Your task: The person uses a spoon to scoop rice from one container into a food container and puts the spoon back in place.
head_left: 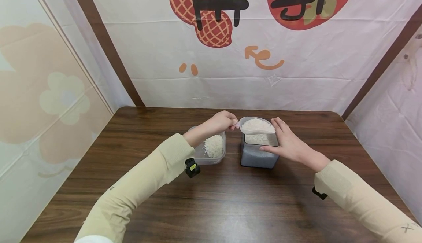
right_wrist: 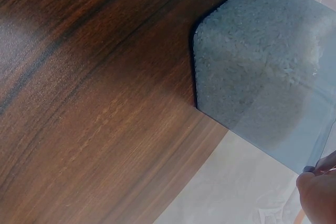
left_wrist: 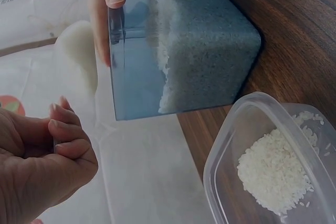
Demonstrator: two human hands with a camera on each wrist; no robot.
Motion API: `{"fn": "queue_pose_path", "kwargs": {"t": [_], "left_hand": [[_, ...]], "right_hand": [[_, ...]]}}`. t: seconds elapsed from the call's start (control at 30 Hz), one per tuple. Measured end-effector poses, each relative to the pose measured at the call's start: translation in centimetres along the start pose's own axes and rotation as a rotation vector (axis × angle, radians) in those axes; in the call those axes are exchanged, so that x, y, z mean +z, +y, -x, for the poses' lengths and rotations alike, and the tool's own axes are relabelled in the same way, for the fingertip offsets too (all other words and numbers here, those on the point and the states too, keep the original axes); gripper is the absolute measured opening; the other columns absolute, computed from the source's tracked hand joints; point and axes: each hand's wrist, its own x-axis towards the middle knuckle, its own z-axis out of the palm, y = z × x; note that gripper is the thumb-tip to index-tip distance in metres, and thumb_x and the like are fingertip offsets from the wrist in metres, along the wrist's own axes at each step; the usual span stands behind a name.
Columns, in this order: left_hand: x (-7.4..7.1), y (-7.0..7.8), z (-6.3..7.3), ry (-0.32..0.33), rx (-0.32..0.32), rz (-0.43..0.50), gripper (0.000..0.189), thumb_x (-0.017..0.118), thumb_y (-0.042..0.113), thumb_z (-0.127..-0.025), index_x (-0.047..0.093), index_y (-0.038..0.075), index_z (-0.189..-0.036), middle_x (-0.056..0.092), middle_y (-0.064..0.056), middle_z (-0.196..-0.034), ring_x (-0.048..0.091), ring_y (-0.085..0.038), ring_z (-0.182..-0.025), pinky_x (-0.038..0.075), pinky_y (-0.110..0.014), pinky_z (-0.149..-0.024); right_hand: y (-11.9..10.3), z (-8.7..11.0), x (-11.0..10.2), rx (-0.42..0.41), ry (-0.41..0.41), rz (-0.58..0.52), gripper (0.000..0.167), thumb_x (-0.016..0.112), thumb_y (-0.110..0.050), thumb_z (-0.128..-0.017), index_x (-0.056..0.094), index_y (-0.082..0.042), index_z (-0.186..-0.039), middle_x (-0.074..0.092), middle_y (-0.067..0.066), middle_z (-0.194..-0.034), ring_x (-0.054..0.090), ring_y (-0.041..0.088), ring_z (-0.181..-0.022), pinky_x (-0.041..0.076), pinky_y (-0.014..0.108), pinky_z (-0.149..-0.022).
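My left hand grips the handle of a translucent scoop heaped with white rice. The scoop is over the opening of a bluish see-through rice container, which stands upright on the table. Rice fills much of this container, as its walls show in the left wrist view. My right hand holds the container at its top right, thumb along the near side and fingers at the far edge. In the left wrist view, curled fingers of my left hand hide most of the handle.
A clear plastic box with a small pile of rice stands left of the container, partly under my left forearm. The brown wooden table ends at a printed cloth wall behind. More cloth hangs on both sides.
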Motion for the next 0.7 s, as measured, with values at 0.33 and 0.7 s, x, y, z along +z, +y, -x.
{"fn": "queue_pose_path", "kwargs": {"t": [0.33, 0.7], "left_hand": [[-0.3, -0.3, 0.4, -0.004, -0.016, 0.027, 0.021, 0.046, 0.008, -0.094, 0.061, -0.006, -0.096, 0.051, -0.001, -0.068, 0.049, -0.014, -0.075, 0.039, -0.019, -0.067], [-0.9, -0.9, 1.1, 0.003, -0.009, 0.097, 0.021, 0.042, 0.006, -0.095, 0.058, -0.006, -0.09, 0.047, -0.002, -0.064, 0.042, -0.011, -0.063, 0.034, -0.018, -0.057]], "right_hand": [[0.0, 0.0, 0.1, -0.012, 0.015, 0.002, 0.106, 0.062, -0.059, -0.074, 0.013, 0.007, -0.142, 0.01, 0.024, -0.147, 0.008, 0.035, -0.136, 0.02, 0.051, -0.104], [0.0, 0.1, 0.1, -0.015, 0.016, 0.005, 0.107, 0.063, -0.059, -0.074, 0.013, 0.008, -0.141, 0.01, 0.024, -0.147, 0.008, 0.035, -0.136, 0.02, 0.05, -0.104]]}}
